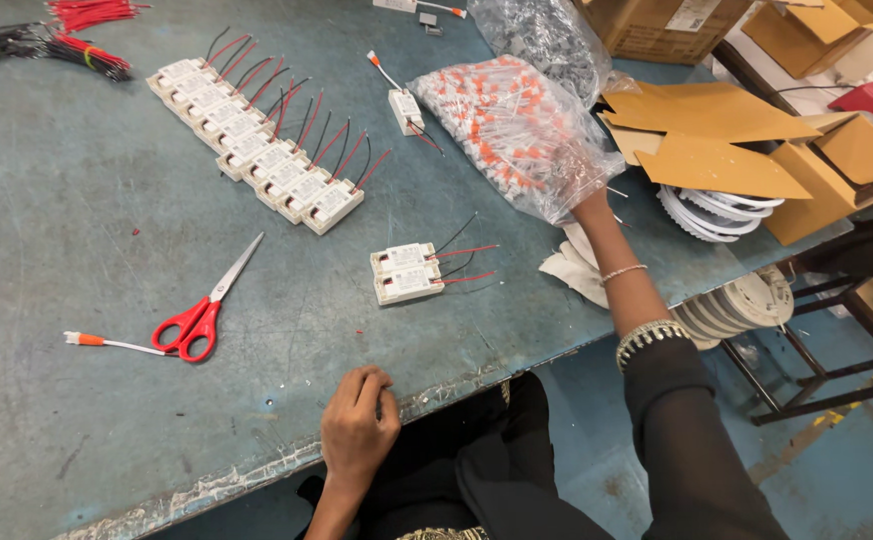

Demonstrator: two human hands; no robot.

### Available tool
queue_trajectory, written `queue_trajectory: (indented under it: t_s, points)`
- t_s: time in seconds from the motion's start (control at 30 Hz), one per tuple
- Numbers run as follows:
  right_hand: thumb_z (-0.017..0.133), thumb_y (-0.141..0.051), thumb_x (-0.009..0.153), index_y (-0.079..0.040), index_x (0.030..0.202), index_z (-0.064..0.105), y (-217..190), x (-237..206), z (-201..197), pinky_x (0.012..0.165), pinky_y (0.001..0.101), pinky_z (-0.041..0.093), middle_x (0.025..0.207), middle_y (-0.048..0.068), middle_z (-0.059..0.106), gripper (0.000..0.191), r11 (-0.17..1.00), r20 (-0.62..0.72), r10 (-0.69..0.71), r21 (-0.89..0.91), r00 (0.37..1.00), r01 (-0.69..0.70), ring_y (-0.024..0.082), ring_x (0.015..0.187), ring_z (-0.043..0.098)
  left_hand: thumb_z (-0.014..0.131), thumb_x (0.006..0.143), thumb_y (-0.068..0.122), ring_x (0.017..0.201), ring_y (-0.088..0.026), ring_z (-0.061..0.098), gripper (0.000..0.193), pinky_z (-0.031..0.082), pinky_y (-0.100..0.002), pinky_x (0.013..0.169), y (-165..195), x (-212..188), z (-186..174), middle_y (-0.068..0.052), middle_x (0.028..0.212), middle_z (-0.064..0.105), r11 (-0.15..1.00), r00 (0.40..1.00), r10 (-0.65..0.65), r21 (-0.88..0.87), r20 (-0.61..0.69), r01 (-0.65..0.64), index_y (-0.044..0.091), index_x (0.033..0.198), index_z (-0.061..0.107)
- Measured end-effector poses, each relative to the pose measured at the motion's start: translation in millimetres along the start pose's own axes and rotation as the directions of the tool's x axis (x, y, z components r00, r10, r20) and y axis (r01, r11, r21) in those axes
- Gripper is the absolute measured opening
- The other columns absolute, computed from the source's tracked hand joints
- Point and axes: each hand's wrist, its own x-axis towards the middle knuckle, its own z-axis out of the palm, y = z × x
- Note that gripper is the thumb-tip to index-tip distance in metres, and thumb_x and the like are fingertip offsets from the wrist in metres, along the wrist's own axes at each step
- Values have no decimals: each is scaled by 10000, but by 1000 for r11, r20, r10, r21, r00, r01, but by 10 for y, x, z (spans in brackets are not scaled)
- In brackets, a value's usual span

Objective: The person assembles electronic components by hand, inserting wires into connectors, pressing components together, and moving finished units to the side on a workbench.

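Note:
My right hand (585, 200) reaches inside a clear plastic bag (517, 130) full of small orange-and-white connector leads; the fingers are hidden by the bag. My left hand (359, 420) rests curled at the table's front edge, holding nothing. Two white rectangular driver boxes (407, 272) with red and black wires lie side by side between the hands. A long row of several similar boxes (257, 150) lies farther back on the left. One single box (406, 108) with an orange-tipped lead sits beside the bag.
Red-handled scissors (202, 312) and a loose orange-tipped lead (107, 342) lie front left. Bundles of red and black wires (67, 45) sit far left. Cardboard boxes (757, 150), white round parts (717, 210), another clear bag (542, 35) and a white cloth (577, 265) are right.

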Motion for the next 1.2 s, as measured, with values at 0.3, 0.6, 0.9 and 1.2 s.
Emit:
queue_trajectory:
  t_s: [0.3, 0.6, 0.9, 1.2]
  points:
    - [688, -117, 932, -62, 1104, 701, -27, -551, -443, 695, 455, 545, 1013, 150, 704, 181, 982, 385, 185, -48, 904, -181, 341, 868, 679, 670, 780, -33, 839, -292, 688, 125, 551, -381, 719, 50, -49, -54, -94, 961, 691, 1000, 1000, 9, -8, 1, -9, 26, 890, 672]
    - [753, -203, 870, -66, 948, 724, -190, -892, -1255, 656, 464, 527, 867, 134, 708, 160, 920, 473, 339, 15, 813, -392, 351, 813, 679, 660, 802, -26, 833, -298, 680, 104, 543, -389, 723, 147, -59, -57, -92, 941, 679, 1000, 1000, -17, -8, 24, 17, 33, 887, 666]
    - [733, -312, 951, -13, 722, 709, -747, -1132, -1045, 459, 301, 355, 560, 94, 590, 377, 461, 686, 484, 327, 543, -825, 138, 468, 488, 658, 821, -26, 863, -308, 673, 92, 531, -401, 730, 177, -167, -60, -88, 946, 671, 999, 998, -46, -14, 46, 47, 43, 882, 664]
    - [668, -273, 974, -19, 747, 642, -988, -1022, -1286, 377, 227, 217, 566, -34, 505, 341, -204, 888, 369, 365, 274, -908, 36, 419, 363, 637, 832, -47, 877, -304, 680, 123, 534, -393, 748, 224, -240, -95, -101, 973, 679, 993, 996, -78, -83, 41, 81, 31, 922, 667]
